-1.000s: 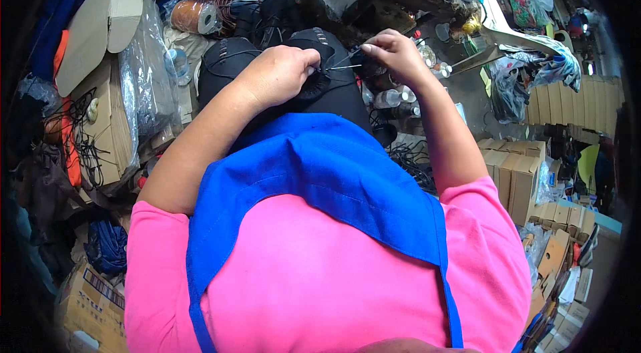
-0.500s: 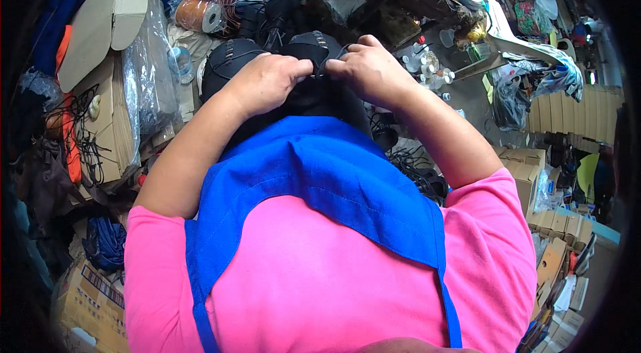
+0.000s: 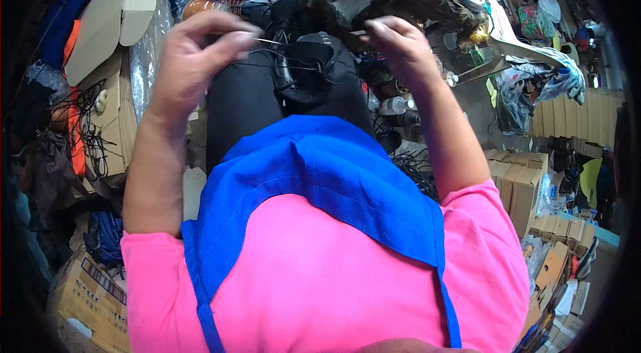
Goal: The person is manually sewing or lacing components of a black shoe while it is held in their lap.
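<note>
A black shoe-like piece [image 3: 311, 56], with pale stitches along its top edge, rests between my thighs. Thin dark cord [image 3: 294, 67] loops across its front. Left of it, my left hand [image 3: 200, 56] is raised and somewhat blurred, its thumb and forefinger pinched on a strand of cord that runs out toward the piece. On the other side, my right hand [image 3: 402, 46] is lifted with its fingertips together; a short thin tip pokes out from them, too small to name. A glossy black strap-like part [image 3: 286, 76] lies beside the shoe-like piece.
Cardboard [image 3: 110, 19] and clear plastic stand at my left. An orange spool [image 3: 200, 7] lies beyond my left hand. Plastic bottles [image 3: 396, 106] are near my right forearm. Stacked cardboard boxes [image 3: 514, 176] stand to the right.
My hands were close together at the top of the black piece; now they are spread apart to both sides. Another dark rounded piece over my left thigh is no longer seen there.
</note>
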Demonstrator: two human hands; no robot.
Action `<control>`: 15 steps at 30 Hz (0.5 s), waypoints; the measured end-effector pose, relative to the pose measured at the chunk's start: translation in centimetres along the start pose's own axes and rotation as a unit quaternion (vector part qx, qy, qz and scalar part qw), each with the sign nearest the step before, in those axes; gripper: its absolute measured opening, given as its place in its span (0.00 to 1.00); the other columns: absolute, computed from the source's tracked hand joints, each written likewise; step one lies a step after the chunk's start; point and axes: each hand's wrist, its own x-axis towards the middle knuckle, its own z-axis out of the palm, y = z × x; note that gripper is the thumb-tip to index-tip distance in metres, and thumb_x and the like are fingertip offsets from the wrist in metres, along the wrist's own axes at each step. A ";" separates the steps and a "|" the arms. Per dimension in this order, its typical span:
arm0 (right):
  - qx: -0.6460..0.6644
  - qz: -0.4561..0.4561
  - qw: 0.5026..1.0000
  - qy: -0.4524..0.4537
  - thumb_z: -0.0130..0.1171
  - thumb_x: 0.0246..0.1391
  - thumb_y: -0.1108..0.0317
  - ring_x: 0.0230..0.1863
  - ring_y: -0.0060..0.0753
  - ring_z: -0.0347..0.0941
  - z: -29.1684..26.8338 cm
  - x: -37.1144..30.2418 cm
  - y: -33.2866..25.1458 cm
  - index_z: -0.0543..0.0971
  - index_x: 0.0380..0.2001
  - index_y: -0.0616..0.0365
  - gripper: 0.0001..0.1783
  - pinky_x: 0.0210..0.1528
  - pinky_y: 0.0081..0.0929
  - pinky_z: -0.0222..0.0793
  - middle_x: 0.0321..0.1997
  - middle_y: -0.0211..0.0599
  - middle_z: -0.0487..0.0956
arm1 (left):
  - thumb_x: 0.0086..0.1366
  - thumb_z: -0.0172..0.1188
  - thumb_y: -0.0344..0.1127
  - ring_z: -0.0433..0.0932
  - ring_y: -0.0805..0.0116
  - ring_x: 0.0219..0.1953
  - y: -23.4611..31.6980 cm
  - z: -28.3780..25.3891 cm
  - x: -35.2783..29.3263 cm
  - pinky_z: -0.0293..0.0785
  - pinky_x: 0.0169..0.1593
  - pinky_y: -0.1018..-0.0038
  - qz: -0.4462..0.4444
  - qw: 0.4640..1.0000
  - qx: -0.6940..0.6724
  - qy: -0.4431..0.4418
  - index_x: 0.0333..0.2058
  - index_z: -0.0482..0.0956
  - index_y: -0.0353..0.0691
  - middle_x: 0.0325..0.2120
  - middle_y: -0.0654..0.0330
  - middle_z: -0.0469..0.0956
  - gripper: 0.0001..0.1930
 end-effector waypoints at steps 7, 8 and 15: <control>0.112 0.069 0.983 -0.131 0.62 0.52 0.64 0.36 0.26 0.75 6.1 -0.4 -1.5 0.77 0.38 0.64 0.15 0.48 0.29 0.69 0.34 0.38 0.79 | 0.61 0.57 0.39 0.76 0.64 0.41 0.6 7.2 -0.7 0.70 0.49 0.70 0.059 0.953 -0.174 -0.240 0.29 0.76 0.35 0.31 0.56 0.75 0.11; 0.112 0.068 0.983 -0.130 0.62 0.52 0.64 0.36 0.26 0.75 6.0 -0.4 -0.9 0.77 0.38 0.64 0.15 0.48 0.29 0.69 0.34 0.38 0.79 | 0.63 0.56 0.41 0.76 0.64 0.42 0.4 7.3 -1.0 0.71 0.48 0.70 0.023 0.949 -0.191 -0.248 0.30 0.76 0.35 0.31 0.56 0.75 0.13; 0.081 0.013 0.964 -0.254 0.48 0.60 0.50 0.22 0.21 0.63 5.0 -2.2 -1.1 0.72 0.32 0.57 0.19 0.22 0.18 0.57 0.20 0.30 0.68 | 0.64 0.54 0.38 0.76 0.67 0.33 0.8 5.4 -2.2 0.72 0.39 0.72 -0.108 0.962 -0.032 -0.249 0.35 0.76 0.34 0.28 0.58 0.78 0.11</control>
